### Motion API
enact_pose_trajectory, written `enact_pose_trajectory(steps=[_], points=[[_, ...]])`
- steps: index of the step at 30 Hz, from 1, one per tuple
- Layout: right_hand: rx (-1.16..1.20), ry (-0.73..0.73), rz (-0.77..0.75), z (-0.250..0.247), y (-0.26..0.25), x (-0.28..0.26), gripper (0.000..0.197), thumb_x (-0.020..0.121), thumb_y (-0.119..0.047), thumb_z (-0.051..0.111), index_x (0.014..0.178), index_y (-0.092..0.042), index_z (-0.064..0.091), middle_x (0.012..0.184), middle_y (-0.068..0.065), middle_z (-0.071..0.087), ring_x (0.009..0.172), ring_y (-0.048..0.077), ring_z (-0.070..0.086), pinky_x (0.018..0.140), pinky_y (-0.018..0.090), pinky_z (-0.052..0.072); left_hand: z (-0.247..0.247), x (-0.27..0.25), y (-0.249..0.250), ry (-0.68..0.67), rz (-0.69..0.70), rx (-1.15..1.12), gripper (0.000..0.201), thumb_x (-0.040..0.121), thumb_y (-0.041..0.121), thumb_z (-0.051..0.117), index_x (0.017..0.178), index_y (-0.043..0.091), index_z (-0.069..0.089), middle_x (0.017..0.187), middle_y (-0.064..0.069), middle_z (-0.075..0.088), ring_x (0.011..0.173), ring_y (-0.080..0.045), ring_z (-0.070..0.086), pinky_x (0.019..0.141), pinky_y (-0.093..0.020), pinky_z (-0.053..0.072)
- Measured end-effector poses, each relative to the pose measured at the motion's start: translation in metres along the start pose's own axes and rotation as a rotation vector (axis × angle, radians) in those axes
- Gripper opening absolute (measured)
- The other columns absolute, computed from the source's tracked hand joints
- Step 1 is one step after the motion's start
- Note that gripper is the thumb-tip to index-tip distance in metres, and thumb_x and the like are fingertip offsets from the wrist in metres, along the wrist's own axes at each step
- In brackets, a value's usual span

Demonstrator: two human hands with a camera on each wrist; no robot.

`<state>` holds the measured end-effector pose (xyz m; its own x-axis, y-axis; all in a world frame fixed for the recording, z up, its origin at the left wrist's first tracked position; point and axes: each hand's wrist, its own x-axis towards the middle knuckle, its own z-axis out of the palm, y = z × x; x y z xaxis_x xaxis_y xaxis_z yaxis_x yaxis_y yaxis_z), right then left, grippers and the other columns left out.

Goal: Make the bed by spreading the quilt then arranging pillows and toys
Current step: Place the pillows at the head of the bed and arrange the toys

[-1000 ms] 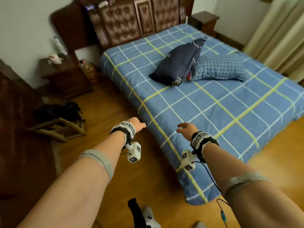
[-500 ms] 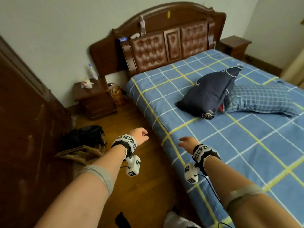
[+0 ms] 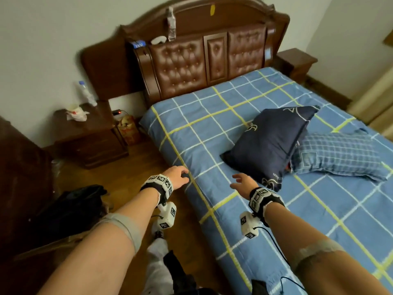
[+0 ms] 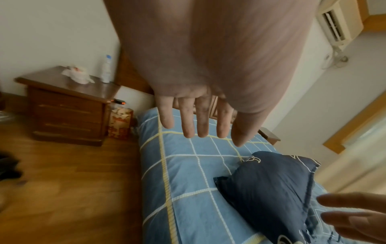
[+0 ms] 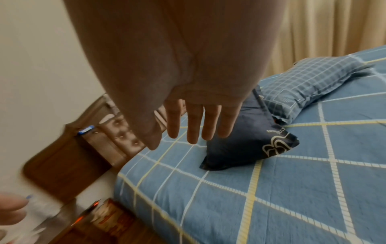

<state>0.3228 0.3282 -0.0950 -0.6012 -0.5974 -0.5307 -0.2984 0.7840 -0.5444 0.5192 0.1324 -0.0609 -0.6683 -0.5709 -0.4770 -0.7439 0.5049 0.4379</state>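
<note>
A blue quilt [image 3: 212, 133] with yellow and white checks lies spread flat over the bed. On it a dark navy pillow [image 3: 270, 143] leans against a blue plaid pillow [image 3: 338, 156]. My left hand [image 3: 177, 176] hovers over the bed's near edge, fingers relaxed and holding nothing; the left wrist view shows its fingers [image 4: 189, 122] straight above the quilt [image 4: 183, 189]. My right hand [image 3: 242, 182] floats open just short of the navy pillow's near corner, and its fingers [image 5: 194, 122] hang spread in front of that pillow [image 5: 246, 142]. No toys are in sight.
A padded wooden headboard [image 3: 204, 60] carries a bottle [image 3: 171, 24] on its ledge. A nightstand [image 3: 85, 135] with a bottle and crumpled bag stands left of the bed, a paper bag [image 3: 128, 130] beside it. Dark clothing [image 3: 70, 207] lies on the wood floor at left.
I have walked along the bed's side toward the headboard. Both hands moved forward with me, and the right one now reaches close to the navy pillow.
</note>
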Motion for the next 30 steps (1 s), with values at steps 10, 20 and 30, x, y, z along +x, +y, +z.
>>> enact_pose_trajectory(steps=[10, 20, 30], points=[[0.295, 0.269, 0.429, -0.068, -0.006, 0.104, 0.056, 0.091, -0.021, 0.065, 0.142, -0.009, 0.045, 0.135, 0.012, 0.058, 0.123, 0.029, 0.055, 0.102, 0.034, 0.043, -0.084, 0.249, 0.101, -0.195, 0.312, 0.120, 0.042, 0.093, 0.028, 0.059, 0.134, 0.022, 0.053, 0.134, -0.005, 0.059, 0.115, -0.026, 0.061, 0.096, -0.031, 0.046], [0.591, 0.390, 0.577, -0.110, 0.065, 0.209, 0.070, 0.082, -0.035, 0.068, 0.143, -0.014, 0.041, 0.135, 0.012, 0.058, 0.115, 0.032, 0.061, 0.100, 0.049, 0.049, -0.077, 0.370, 0.202, -0.316, 0.442, 0.281, 0.039, 0.091, 0.026, 0.060, 0.130, 0.020, 0.056, 0.131, -0.005, 0.061, 0.119, -0.025, 0.059, 0.100, -0.034, 0.046], [0.631, 0.448, 0.678, -0.157, 0.085, 0.306, 0.082, 0.086, -0.034, 0.070, 0.150, -0.012, 0.026, 0.145, 0.018, 0.045, 0.130, 0.034, 0.047, 0.105, 0.039, 0.039, -0.041, 0.476, 0.252, -0.354, 0.329, 0.341, 0.038, 0.092, 0.030, 0.058, 0.130, 0.022, 0.054, 0.132, -0.001, 0.059, 0.112, -0.027, 0.061, 0.095, -0.036, 0.050]])
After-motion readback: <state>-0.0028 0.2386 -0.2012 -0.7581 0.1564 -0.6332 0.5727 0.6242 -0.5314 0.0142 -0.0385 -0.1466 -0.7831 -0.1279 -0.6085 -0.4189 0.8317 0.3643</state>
